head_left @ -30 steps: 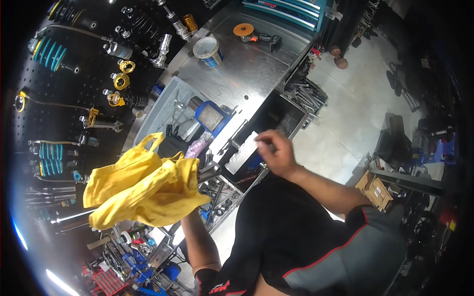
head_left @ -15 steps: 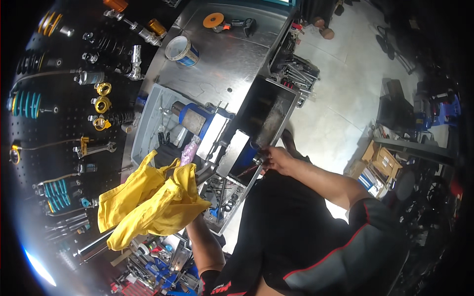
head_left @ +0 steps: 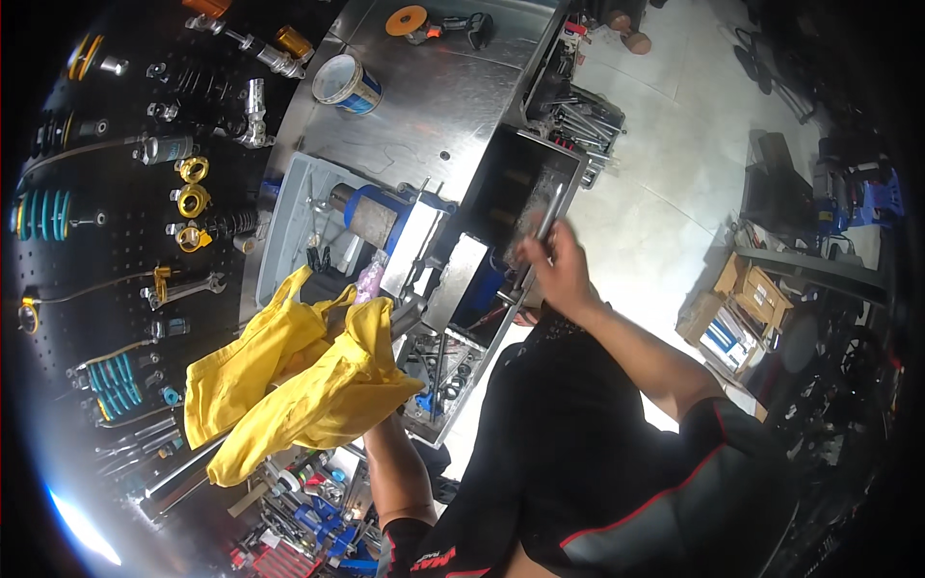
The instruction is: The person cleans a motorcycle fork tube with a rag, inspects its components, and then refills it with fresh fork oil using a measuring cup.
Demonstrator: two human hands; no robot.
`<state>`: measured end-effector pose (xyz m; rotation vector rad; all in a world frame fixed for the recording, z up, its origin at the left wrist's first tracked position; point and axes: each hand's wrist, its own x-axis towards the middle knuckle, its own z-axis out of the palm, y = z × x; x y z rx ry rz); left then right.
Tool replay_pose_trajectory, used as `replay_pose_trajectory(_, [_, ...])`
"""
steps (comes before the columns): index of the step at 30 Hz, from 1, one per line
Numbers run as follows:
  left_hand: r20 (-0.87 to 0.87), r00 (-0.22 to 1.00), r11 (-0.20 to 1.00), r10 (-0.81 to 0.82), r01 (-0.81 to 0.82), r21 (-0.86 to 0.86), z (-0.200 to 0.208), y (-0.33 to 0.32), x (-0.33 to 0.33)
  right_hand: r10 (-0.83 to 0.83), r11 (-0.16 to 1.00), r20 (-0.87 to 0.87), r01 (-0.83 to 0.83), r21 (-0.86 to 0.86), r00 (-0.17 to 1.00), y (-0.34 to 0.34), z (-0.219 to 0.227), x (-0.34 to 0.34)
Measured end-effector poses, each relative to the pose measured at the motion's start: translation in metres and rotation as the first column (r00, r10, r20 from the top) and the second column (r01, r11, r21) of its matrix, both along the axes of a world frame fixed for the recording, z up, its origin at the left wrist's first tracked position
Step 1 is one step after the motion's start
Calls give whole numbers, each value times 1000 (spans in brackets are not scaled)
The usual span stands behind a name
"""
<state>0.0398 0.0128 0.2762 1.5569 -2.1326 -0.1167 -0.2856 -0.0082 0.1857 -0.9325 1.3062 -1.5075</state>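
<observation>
My right hand (head_left: 561,268) is closed around the sliding bar handle (head_left: 552,214) of a blue bench vise (head_left: 374,216). The bar stands at a slant, its upper end past my fingers. A bunched yellow cloth (head_left: 318,400) lies over my left hand, whose fingers are hidden; only the left forearm (head_left: 397,472) shows below it. Out from under the cloth toward the vise jaws (head_left: 456,279) runs a grey metal tube. A long shiny rod (head_left: 183,485) sticks out at the cloth's lower left. Pinkish wrapping (head_left: 370,277) sits beside the jaws.
A grey plastic tray (head_left: 289,217) lies behind the vise. On the steel bench (head_left: 414,125) stand a white-and-blue bucket (head_left: 349,85) and a tool with an orange disc (head_left: 407,21). Shock absorbers and springs (head_left: 43,214) hang on the black pegboard. Open drawers (head_left: 451,371) hold tools.
My right hand has moved up and away from the vise screw's end and now grips along the bar, which has swung into view. The cloth and left arm stay nearly in place.
</observation>
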Motion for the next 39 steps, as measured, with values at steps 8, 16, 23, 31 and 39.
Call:
replay_pose_trajectory(8, [-320,941,991,-111,129,36,-27,-5,29,181,783,185,-255,567,966,53,-168,35])
replay_pose_trajectory(16, [-564,819,975,-106,198,104,15,-27,-10,946,231,200,-964,132,254,87,-77,68])
replay_pose_trajectory(23, [168,981,948,-98,143,-283,36,-33,-37,610,714,639,-674,-189,467,42,69,26])
replay_pose_trajectory(31, [451,892,932,18,148,-331,43,-31,-36,-37,915,-331,-102,-391,943,20,59,12])
replay_pose_trajectory(39, [662,735,812,146,294,-505,35,-34,-26,-440,881,-308,340,-328,843,-55,107,21])
